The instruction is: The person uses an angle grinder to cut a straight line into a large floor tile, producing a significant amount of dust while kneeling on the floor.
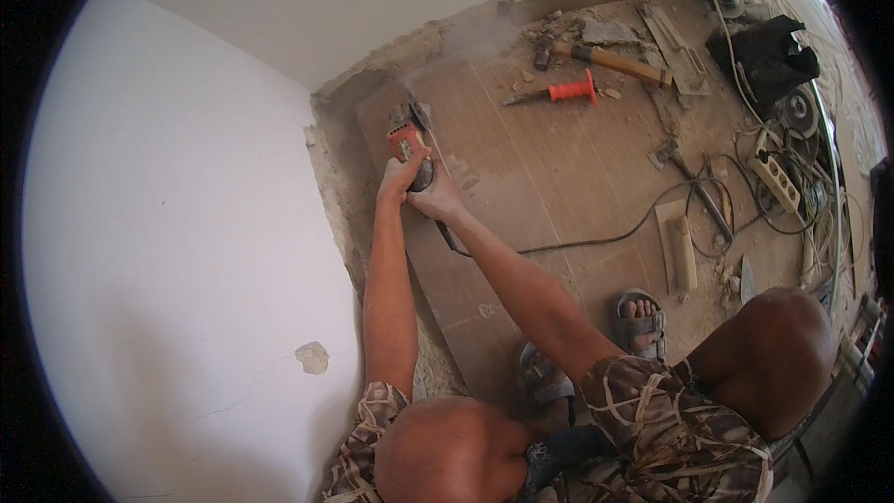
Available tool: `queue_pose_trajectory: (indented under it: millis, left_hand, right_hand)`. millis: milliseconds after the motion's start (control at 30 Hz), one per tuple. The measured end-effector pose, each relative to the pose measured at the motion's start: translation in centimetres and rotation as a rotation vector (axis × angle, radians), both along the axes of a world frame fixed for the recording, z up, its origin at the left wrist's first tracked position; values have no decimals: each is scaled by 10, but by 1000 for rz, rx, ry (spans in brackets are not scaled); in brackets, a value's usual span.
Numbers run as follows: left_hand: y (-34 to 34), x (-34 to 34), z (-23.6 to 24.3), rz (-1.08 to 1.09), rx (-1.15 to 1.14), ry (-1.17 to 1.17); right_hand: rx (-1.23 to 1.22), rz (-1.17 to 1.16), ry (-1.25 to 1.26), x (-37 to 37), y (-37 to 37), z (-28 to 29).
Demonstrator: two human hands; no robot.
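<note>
Both my arms stretch forward to a red and black angle grinder (pixel 408 142), held low over the brown plank-patterned floor (pixel 521 168) close to the wall corner. My left hand (pixel 400 177) wraps around the left side of its body. Around the rear of the body, on the right, my right hand (pixel 438 196) is closed. The disc (pixel 418 112) stands on edge at the tool's far end; whether it touches the floor I cannot tell. Pale dust (pixel 480 40) hangs beyond it. From the grinder's rear, a black cord (pixel 596 242) runs right across the floor.
A chisel with an orange guard (pixel 571 89) and a wooden-handled hammer (pixel 615 63) lie ahead on the right. Farther right are a hatchet-like tool (pixel 698 188), a float (pixel 684 256), a power strip (pixel 776 181) and a black bag (pixel 768 61). Broken plaster edges the white wall (pixel 186 196).
</note>
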State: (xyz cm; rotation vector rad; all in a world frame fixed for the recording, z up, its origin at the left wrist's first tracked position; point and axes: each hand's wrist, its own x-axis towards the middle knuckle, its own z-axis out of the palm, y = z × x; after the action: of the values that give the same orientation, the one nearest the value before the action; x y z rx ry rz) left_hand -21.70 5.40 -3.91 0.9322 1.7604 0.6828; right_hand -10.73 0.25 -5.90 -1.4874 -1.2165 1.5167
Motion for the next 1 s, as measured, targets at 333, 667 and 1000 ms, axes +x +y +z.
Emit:
queue_pose_trajectory:
  millis: [333, 667, 1000]
  left_hand:
    - [3, -9, -20, -27, -5, -13]
    - [1, -10, -23, -30, -11, -10]
    - [-10, -3, -12, -13, 2, 20]
  right_hand:
    - [-47, 32, -21, 1, -2, -1]
    - [41, -33, -75, -8, -4, -20]
    - [30, -42, -59, -6, -12, -14]
